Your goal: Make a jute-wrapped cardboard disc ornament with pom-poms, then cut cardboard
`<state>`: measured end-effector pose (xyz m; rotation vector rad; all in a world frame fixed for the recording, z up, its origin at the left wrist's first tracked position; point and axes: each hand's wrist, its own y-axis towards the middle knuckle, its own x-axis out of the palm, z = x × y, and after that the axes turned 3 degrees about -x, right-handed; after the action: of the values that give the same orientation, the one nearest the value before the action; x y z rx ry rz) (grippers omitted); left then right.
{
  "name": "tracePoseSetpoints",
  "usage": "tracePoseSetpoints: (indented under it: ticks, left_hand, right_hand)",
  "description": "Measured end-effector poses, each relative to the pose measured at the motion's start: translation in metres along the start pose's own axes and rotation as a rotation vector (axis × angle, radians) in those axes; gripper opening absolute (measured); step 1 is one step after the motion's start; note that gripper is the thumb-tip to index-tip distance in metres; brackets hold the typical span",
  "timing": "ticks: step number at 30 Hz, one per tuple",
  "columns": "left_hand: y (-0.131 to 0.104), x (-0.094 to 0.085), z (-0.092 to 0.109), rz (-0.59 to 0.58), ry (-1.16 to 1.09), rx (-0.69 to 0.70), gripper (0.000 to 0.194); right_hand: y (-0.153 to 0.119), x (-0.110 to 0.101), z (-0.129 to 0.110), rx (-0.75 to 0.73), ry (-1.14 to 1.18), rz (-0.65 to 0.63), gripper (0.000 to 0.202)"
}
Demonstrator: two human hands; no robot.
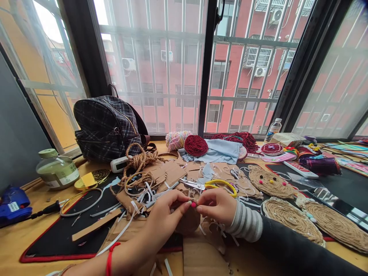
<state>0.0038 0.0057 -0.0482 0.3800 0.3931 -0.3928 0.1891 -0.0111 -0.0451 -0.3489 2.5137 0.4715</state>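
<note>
My left hand and my right hand meet at the middle of the work area. Both are closed in a pinch at the top edge of a brown round piece, which hangs below the fingers and is partly hidden by them. A small bright pink pompom shows between the fingertips, and I cannot tell whether it is attached. Just behind the hands lie yellow-handled scissors, their blades pointing left. Torn cardboard and white strips are under and around the hands.
Round coiled-rope mats with small pompoms lie to the right. A loose rope bundle, a plaid backpack and a jar stand left. A blue glue gun sits far left. Dark red yarn is by the window.
</note>
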Motion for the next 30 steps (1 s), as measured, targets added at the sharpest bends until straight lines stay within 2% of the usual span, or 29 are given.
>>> tracePoseSetpoints:
  ticks: [3,6,12,18,24,28,30]
  left_hand:
    - [0.001,-0.002,0.001,-0.013,-0.007,-0.036,0.020]
    - [0.002,-0.003,0.000,-0.009,-0.017,-0.066,0.021]
    - [0.002,-0.001,-0.002,-0.021,-0.029,-0.034,0.022]
    - [0.006,-0.003,-0.001,-0.032,-0.091,-0.073,0.024]
    - [0.012,-0.014,0.002,0.051,-0.404,-0.191,0.053]
    - [0.014,-0.009,-0.002,-0.091,-0.468,-0.278,0.049]
    - [0.013,-0.004,-0.003,-0.119,-0.466,-0.298,0.048]
  right_hand:
    - [0.002,-0.010,0.004,-0.049,-0.001,-0.131,0.024]
    - [0.004,-0.014,0.007,-0.092,-0.019,-0.148,0.028]
    - [0.003,-0.004,0.007,-0.086,-0.002,-0.057,0.023]
    - [0.000,0.008,0.004,-0.092,-0.108,0.102,0.015]
    - [0.005,0.004,0.003,0.027,0.187,0.202,0.025]
    - [0.008,0.002,0.003,0.112,0.398,0.270,0.039]
    - [0.009,0.004,0.003,0.127,0.460,0.266,0.047]
